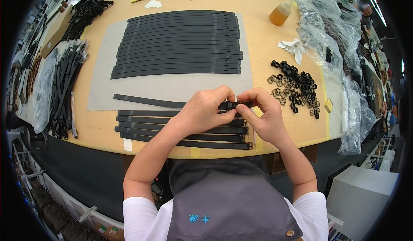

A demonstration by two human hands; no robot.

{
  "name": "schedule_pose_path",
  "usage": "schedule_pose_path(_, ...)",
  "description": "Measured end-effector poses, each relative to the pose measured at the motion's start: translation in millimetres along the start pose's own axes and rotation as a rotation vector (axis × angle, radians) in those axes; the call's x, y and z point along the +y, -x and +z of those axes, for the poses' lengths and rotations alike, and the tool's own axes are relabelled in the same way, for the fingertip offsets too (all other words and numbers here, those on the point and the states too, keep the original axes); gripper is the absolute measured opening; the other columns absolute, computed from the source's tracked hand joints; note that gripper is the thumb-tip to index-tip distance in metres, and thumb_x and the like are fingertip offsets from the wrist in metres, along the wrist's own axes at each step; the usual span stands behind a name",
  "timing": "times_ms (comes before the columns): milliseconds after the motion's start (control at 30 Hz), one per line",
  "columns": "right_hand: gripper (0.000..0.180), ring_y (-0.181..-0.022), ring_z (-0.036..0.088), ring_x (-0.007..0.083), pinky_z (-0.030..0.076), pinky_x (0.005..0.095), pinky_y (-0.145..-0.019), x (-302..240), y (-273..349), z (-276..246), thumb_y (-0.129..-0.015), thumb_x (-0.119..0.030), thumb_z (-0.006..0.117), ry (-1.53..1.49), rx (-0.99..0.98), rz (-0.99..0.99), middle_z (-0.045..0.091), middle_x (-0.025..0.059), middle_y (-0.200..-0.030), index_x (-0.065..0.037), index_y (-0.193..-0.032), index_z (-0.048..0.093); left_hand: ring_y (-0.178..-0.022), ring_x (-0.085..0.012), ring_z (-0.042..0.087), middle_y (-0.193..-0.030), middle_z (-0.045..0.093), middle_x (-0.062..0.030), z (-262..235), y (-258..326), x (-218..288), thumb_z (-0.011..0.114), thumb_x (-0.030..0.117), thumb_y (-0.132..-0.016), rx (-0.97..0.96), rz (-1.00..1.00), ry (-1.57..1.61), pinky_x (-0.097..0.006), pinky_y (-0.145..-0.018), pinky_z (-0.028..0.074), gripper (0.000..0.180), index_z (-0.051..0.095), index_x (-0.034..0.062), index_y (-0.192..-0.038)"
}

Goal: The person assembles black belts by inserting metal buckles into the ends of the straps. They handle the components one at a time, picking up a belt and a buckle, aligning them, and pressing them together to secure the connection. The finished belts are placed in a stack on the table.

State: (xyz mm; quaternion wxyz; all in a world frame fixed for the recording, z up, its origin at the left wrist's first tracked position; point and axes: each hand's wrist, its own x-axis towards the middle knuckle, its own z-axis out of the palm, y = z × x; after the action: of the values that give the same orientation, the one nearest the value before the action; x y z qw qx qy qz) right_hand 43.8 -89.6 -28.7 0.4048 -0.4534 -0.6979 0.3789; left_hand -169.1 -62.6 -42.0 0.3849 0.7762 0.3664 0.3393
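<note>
A dark belt strap runs across the table, its right end raised between my two hands. My left hand pinches the strap close to that end. The fingers of my right hand close on the very tip, meeting the left fingertips. Small black parts show at the pinched end, but the fingers partly hide them. Just below lie several dark belts, some with a buckle at the right end. Farther off, a row of flat dark straps rests side by side on a grey sheet.
To the right lie metal buckles and a pile of black belt loops. Beyond them are a crumpled white cloth, a bottle of amber liquid and clear plastic wrapping. Bundled black belts hang over the left edge.
</note>
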Motion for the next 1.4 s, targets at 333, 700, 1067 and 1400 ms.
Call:
schedule_pose_path(333, 0.017, -0.094, 0.064, 0.0072, 0.054, 0.0238, -0.082, -1.2, -3.0, -6.5, -0.092, -0.003, 0.072, -0.46, -0.115, 0.424, 0.068, 0.0031, -0.097, 0.003, -0.107, 0.066, -0.07, -0.0122, 0.064, -0.082, 0.068, -0.0053, -6.5, -0.9, 5.8, 0.08, 0.005, -0.081, -0.12, -0.099, 0.049, -0.026, -0.061, 0.055, 0.026, 0.062, 0.0018, -0.1)
schedule_pose_path(700, 0.021, -0.073, 0.066, 0.0055, 0.054, 0.0204, -0.067, -4.3, -10.3, -15.9, -0.09, -0.007, 0.079, -0.505, -0.2, 0.508, 0.071, 0.0033, -0.085, 0.003, -0.104, 0.067, -0.071, -0.0057, 0.057, -0.08, 0.064, -0.0016, -5.4, 1.6, 5.9, 0.078, 0.002, -0.083, -0.108, -0.099, 0.22, -0.023, -0.057, 0.049, 0.023, 0.063, 0.0001, -0.101)
schedule_pose_path(1067, 0.025, -0.07, 0.062, 0.0038, 0.051, 0.0198, -0.064, 7.8, -11.7, -6.1, -0.089, -0.014, 0.082, -0.539, -0.187, 0.526, 0.069, 0.0007, -0.082, -0.001, -0.102, 0.066, -0.07, -0.0108, 0.065, -0.084, 0.073, -0.007, -4.2, -0.4, -1.7, 0.079, 0.004, -0.083, -0.097, -0.029, 0.187, -0.025, -0.059, 0.051, 0.023, 0.064, -0.0008, -0.1)
schedule_pose_path(1400, 0.027, -0.073, 0.059, 0.0017, 0.048, 0.0195, -0.064, 15.6, -16.5, -19.2, -0.097, -0.031, 0.075, -0.49, -0.41, 0.572, 0.069, -0.0042, -0.086, -0.007, -0.105, 0.069, -0.077, -0.0147, 0.07, -0.087, 0.074, -0.0073, -9.5, -2.4, 1.0, 0.085, 0.008, -0.08, -0.094, 0.004, 0.118, -0.026, -0.064, 0.054, 0.026, 0.068, 0.0031, -0.099)
